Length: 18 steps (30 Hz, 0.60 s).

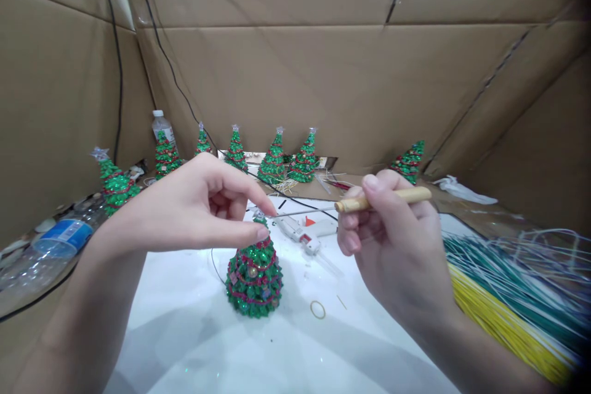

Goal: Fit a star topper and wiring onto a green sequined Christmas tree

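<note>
A small green beaded Christmas tree (254, 280) with red garlands stands upright on the white table (194, 332). My left hand (203, 203) pinches the tree's top, thumb and forefinger closed around the tip. My right hand (392, 240) is closed on a wooden-handled needle tool (383, 199). The tool's thin metal point reaches left to the tree's tip, right by my left fingertips.
Several finished beaded trees (273, 159) line the back against cardboard walls (323, 86). A glue gun (300, 235) lies behind the tree, a small ring (317, 309) beside it. Bundles of green and yellow cords (508, 301) lie right. Plastic bottles (60, 240) lie left.
</note>
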Available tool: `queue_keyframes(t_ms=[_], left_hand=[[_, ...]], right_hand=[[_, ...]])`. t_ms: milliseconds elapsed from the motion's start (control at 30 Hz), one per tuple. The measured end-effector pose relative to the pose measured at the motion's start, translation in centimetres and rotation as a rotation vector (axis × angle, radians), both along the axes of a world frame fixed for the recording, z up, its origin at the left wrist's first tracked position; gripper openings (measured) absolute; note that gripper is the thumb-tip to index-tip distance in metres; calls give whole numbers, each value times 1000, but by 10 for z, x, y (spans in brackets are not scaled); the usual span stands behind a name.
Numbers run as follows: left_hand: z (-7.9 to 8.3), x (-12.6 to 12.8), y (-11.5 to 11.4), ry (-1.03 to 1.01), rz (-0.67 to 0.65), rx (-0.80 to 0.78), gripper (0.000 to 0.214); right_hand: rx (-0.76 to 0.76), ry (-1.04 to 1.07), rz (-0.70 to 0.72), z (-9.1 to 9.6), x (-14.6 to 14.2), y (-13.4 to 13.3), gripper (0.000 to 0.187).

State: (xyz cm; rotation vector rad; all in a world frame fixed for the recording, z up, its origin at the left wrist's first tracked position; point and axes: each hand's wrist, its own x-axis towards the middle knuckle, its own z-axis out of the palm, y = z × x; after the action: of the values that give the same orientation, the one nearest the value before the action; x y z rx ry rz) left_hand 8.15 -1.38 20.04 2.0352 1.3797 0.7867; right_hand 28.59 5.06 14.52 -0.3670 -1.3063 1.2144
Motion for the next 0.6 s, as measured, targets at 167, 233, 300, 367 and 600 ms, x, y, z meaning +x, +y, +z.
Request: queue_keyframes(t_ms=[167, 233, 300, 367, 600], left_hand=[[-1, -2, 0, -7, 2, -5, 15], [-1, -3, 0, -5, 10, -1, 16], [-2, -3, 1, -3, 16, 3, 17], [-3, -3, 1, -5, 22, 7, 19], [-5, -1, 5, -21, 48, 50, 17]], right_hand=[[78, 40, -38, 0, 2, -3, 28], [83, 51, -66, 0, 2, -4, 27], [79, 57, -90, 0, 2, -3, 29], [82, 65, -109, 0, 2, -2, 32], [50, 33, -180, 0, 2, -3, 46]])
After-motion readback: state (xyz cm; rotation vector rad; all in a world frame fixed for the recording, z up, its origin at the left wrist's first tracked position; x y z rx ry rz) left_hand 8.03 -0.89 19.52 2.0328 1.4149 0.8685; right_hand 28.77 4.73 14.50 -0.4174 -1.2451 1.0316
